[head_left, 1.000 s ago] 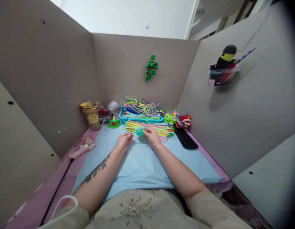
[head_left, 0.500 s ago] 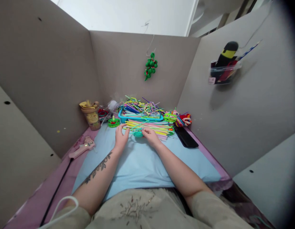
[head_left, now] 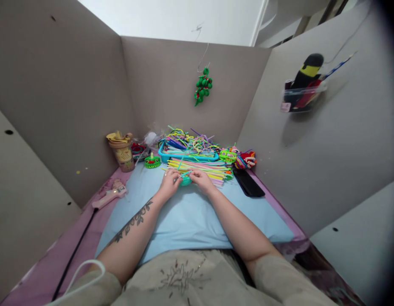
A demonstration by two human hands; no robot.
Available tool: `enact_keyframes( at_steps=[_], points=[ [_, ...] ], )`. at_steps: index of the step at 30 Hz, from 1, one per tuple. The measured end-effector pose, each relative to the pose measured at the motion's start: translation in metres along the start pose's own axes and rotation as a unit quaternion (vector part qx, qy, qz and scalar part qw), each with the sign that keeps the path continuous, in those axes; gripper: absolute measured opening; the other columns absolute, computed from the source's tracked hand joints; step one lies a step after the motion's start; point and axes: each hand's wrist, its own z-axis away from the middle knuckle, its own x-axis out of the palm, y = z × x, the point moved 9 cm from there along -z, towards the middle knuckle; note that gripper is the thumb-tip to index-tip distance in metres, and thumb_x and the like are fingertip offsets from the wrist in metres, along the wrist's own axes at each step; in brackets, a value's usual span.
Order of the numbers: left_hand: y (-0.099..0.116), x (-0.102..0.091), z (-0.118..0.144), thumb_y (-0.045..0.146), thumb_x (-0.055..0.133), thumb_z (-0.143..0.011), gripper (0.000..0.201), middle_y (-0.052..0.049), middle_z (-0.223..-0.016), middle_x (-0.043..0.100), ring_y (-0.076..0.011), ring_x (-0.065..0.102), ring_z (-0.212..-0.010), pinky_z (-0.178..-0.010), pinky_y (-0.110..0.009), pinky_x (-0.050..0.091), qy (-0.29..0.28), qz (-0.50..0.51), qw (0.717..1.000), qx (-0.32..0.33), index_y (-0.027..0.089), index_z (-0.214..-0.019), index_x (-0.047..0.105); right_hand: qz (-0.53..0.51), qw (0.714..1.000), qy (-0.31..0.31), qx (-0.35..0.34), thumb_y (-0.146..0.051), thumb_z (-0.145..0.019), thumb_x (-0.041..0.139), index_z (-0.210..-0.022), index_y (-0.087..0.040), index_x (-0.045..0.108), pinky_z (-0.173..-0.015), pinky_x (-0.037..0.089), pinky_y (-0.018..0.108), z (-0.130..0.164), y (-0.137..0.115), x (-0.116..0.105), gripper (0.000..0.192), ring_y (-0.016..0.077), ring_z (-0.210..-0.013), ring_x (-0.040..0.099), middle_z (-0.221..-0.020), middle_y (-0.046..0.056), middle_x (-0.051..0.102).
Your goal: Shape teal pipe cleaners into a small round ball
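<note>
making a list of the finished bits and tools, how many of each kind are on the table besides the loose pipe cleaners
Countable things on the table, loose stems left out:
small green round craft pieces: 2 ()
teal piece held between left hand and right hand: 1
pink glue gun: 1
tan cup: 1
blue tray: 1
black flat device: 1
Total: 7

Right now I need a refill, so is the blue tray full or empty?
Full: the blue tray is heaped with tangled pipe cleaners rising above its rim.
</note>
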Motion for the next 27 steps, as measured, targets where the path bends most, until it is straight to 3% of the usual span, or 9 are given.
enact_keyframes(
  at_steps=[6,11,15,18,23,27],
  points=[
    [-0.010,-0.007,-0.003,0.017,0.055,-0.074,0.009,-0.005,-0.084,0.058,-0.0209,0.051,-0.088,-0.086,-0.035,0.037,0.019,0.028,0.998,-0.051,0.019,-0.065,0.056,-0.055,0.998,-0.016,0.016,-0.044,-0.063,0.068,-0.074,-0.017,0.066,-0.067,0.050,0.029,0.002,-0.006,0.000,0.029,0.0228,-0.099,0.056,-0.125,0.007,0.052],
    [-0.015,-0.007,-0.002,0.017,0.056,-0.073,0.009,-0.005,-0.079,0.057,-0.0211,0.051,-0.085,-0.085,-0.034,0.037,0.029,0.022,0.998,-0.060,0.019,-0.065,0.056,-0.049,0.999,-0.002,-0.020,-0.039,-0.065,0.068,-0.089,-0.022,0.060,-0.068,0.049,0.027,0.003,-0.011,-0.005,0.030,0.0165,-0.088,0.058,-0.118,0.005,0.055],
    [-0.006,-0.002,0.000,0.022,0.058,-0.075,0.009,-0.005,-0.080,0.058,-0.0206,0.051,-0.085,-0.085,-0.034,0.038,0.014,0.048,0.998,-0.037,0.019,-0.066,0.060,-0.026,0.998,-0.047,-0.030,-0.033,-0.065,0.070,-0.113,-0.027,0.051,-0.066,0.048,0.025,0.007,-0.011,0.006,0.052,0.0141,-0.085,0.057,-0.114,0.004,0.055],
    [0.000,-0.001,0.000,0.023,0.057,-0.076,0.010,-0.005,-0.084,0.060,-0.0199,0.053,-0.086,-0.084,-0.032,0.040,0.004,0.119,0.992,-0.027,0.020,-0.072,0.064,-0.028,0.997,-0.067,0.001,-0.034,-0.066,0.069,-0.109,-0.025,0.054,-0.060,0.047,0.023,0.008,-0.006,0.011,0.046,0.0125,-0.075,0.057,-0.105,0.003,0.058],
    [-0.016,-0.014,0.002,0.022,0.058,-0.075,0.017,-0.005,-0.097,0.062,-0.0189,0.055,-0.091,-0.077,-0.026,0.042,0.079,0.228,0.964,-0.112,0.021,-0.089,0.066,-0.085,0.995,-0.031,0.045,-0.036,-0.062,0.072,-0.094,-0.023,0.056,-0.057,0.047,0.023,0.006,0.001,0.004,0.039,0.0124,-0.069,0.058,-0.090,0.000,0.060],
    [-0.015,-0.020,0.005,0.024,0.063,-0.070,0.006,-0.004,-0.085,0.060,-0.0185,0.054,-0.085,-0.078,-0.027,0.042,0.092,0.198,0.969,-0.114,0.020,-0.075,0.064,-0.121,0.990,-0.020,0.065,-0.036,-0.059,0.075,-0.088,-0.022,0.055,-0.058,0.048,0.024,0.004,0.005,0.000,0.038,0.0135,-0.070,0.059,-0.089,0.001,0.061]
  ],
)
